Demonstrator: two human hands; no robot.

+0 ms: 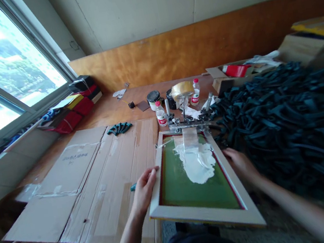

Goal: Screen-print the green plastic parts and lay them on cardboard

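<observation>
A framed green screen (173, 186) lies in front of me, its far end at a metal clamp (190, 124). White paste (198, 169) is spread on its upper half, with a flat scraper (190, 139) resting in it. My left hand (144, 187) is closed at the frame's left edge, and a small dark teal piece (133, 187) pokes out beside its fingers. My right hand (240, 163) is by the frame's right edge, partly blurred, its fingers mostly hidden behind the frame.
Flattened cardboard (97, 182) covers the left side, with several dark teal pieces (119, 128) on it. A large dark pile (293, 128) fills the right. Bottles (161, 115) and a paint tub (153, 98) stand behind the clamp. Boxes (314, 46) sit at the back right.
</observation>
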